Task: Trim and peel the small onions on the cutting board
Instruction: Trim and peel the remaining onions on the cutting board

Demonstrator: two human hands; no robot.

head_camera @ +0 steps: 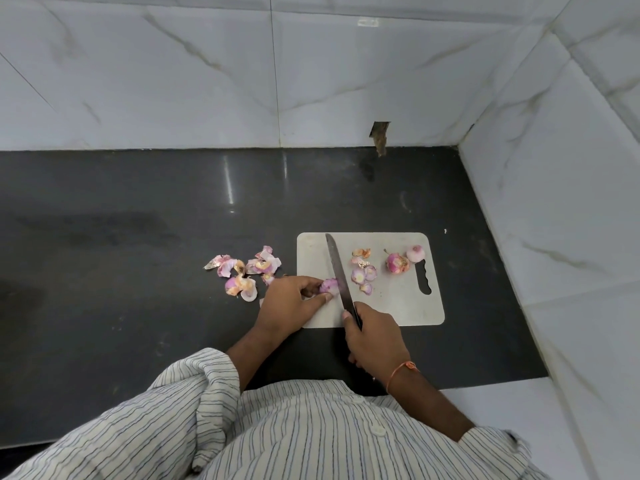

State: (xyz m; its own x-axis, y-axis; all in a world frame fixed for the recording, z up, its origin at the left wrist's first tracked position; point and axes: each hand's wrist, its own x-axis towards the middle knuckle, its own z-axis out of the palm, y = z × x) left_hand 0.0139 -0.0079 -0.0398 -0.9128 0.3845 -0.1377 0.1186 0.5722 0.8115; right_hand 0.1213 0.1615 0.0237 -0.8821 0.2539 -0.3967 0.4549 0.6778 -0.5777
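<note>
2 onions sit at the upper right of the cutting board. At frame centre the left hand pinches a third onion, seemingly touching the knife gripped by the right hand.

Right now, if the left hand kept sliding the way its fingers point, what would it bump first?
Probably the knife, right beyond the onion that the left hand holds.

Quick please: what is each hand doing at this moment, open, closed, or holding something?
Left hand: closed, pinching the small onion on the cutting board.
Right hand: closed around the knife handle, blade against the onion.
</note>
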